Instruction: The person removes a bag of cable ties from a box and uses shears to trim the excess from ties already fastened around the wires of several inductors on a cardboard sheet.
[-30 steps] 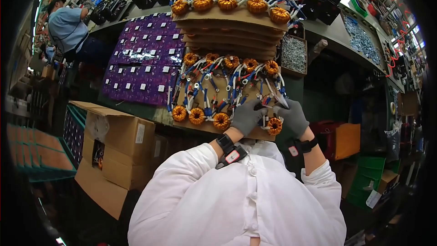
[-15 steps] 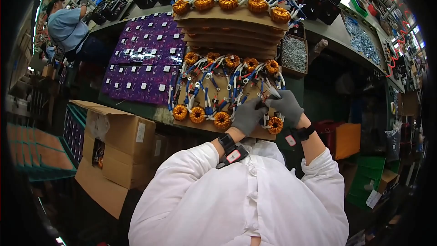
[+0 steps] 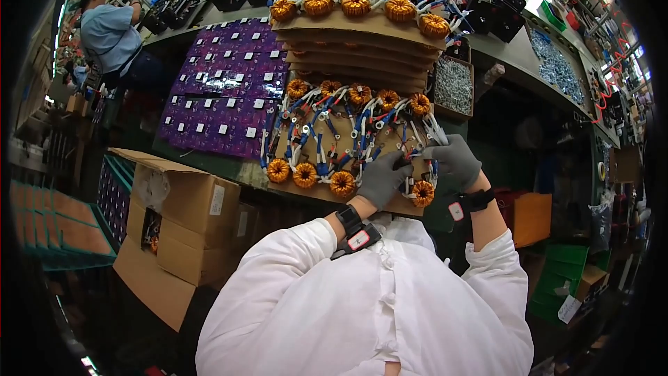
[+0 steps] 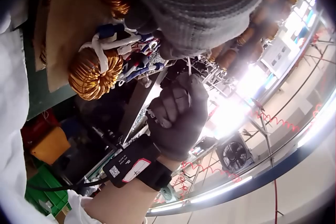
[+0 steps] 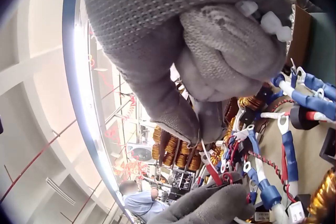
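Observation:
Both hands wear grey gloves. In the head view the left hand point(image 3: 381, 179) is at the near edge of a cardboard sheet point(image 3: 341, 141), beside a copper-wound ring coil point(image 3: 422, 193). Its fingers pinch thin wires point(image 5: 214, 175), seen in the right wrist view. Just to its right, the right hand point(image 3: 456, 160) has curled fingers round several white plastic strips point(image 3: 435, 129); their small white ends point(image 5: 273, 24) stick out of the fist. A thin white tip shows between its thumb and finger. Blue, white and red leads with ring terminals lie between the coil rows.
Behind the sheet stands a stack of cardboard layers point(image 3: 358, 49) with more coils on top. Purple packs point(image 3: 216, 122) lie left, a box of small metal parts point(image 3: 454, 85) right. An open carton point(image 3: 188, 202) stands front left; a person point(image 3: 111, 35) is far left.
The right hand first came in against the left hand, then drew away to the right with the white strips. The left hand has stayed by the near coils. The head view has shifted slightly.

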The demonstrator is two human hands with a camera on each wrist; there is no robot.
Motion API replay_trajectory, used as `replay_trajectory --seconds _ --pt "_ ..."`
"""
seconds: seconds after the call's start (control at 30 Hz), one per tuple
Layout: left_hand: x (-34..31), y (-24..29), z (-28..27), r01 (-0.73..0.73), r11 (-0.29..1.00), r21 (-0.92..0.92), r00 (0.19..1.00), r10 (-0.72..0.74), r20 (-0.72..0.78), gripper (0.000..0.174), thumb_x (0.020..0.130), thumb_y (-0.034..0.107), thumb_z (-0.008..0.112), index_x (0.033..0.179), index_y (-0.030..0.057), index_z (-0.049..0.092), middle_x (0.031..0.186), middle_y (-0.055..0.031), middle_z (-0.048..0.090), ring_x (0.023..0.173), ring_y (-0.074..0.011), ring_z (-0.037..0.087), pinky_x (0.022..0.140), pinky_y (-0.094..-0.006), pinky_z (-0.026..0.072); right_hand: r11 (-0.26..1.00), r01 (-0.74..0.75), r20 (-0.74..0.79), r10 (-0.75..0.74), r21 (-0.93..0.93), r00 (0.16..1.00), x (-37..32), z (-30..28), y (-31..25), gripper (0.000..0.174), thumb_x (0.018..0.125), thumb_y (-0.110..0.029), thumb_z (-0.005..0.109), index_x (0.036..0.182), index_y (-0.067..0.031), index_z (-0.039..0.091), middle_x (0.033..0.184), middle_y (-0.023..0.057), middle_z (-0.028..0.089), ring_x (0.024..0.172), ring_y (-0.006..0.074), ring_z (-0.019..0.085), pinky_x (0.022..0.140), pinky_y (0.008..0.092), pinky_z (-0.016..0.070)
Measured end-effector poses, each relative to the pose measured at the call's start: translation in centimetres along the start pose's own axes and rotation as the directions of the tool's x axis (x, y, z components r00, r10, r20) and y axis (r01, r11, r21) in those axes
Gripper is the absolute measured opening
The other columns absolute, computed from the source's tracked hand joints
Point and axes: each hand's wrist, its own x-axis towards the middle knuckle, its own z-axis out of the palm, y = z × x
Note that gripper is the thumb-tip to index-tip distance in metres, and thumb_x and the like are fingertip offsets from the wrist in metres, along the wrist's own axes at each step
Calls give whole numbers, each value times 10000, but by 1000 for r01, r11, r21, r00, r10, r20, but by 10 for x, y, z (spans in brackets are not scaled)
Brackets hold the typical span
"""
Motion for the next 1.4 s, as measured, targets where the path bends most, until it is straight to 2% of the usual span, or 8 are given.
replay_trajectory --seconds 0.33,0.43,0.53,0.7,1.03,1.1,1.3,1.4 --pt "2 -13 8 -9 999 -45 1000 8 -12 359 811 257 665 1090 35 630 942 -151 672 854 -253 663 746 -326 505 922 33 -11 -41 -386 999 10 12 7 144 703 -132 684 735 6 660 618 4 548 561 82 492 514 247 375" --pt "0 -9 6 -33 999 19 999 34 -39 382 807 255 670 1107 24 622 962 -157 670 864 -249 663 755 -323 507 980 78 16 -76 -184 997 8 -3 7 159 706 -138 689 761 9 662 607 -3 547 560 77 492 512 246 368" --pt "0 -6 4 -8 1000 19 1000 9 -30 406 804 257 677 1122 12 615 974 -165 669 872 -247 665 764 -319 509 968 -105 -19 104 -226 994 0 -12 -12 160 714 -143 691 764 5 657 602 -6 543 527 67 472 482 238 346" --pt "1 -6 5 -23 1000 21 999 24 -33 411 798 266 675 1119 15 618 958 -169 671 861 -260 666 763 -326 512 985 -26 48 35 -169 998 12 -3 6 161 723 -158 694 729 -8 637 566 -23 503 472 56 419 435 234 301" --pt "3 9 -4 -36 991 128 999 32 28 386 781 298 662 1065 37 639 917 -172 666 839 -303 653 744 -357 510 956 22 11 -20 -291 1000 16 -6 -3 230 686 -153 699 718 67 638 616 34 575 558 103 519 512 276 393" --pt "2 10 -3 -86 988 130 996 87 3 294 793 304 625 929 43 621 882 -178 639 839 -346 614 738 -422 477 951 8 4 -7 -310 1000 20 -6 1 230 683 -148 696 727 71 642 622 41 587 562 108 528 518 280 402" --pt "7 6 -2 -101 967 233 993 113 -39 355 774 310 653 1006 40 652 887 -169 667 828 -319 649 747 -387 506 879 41 -15 -55 -476 998 22 1 5 230 687 -150 685 742 71 649 630 33 588 572 94 522 529 272 402" --pt "8 10 -5 -44 977 208 999 44 3 358 773 317 656 1000 40 651 888 -170 666 827 -321 647 750 -387 504 956 102 55 -90 -273 994 16 -7 -4 244 682 -165 690 739 70 652 622 27 583 574 91 519 521 275 396"
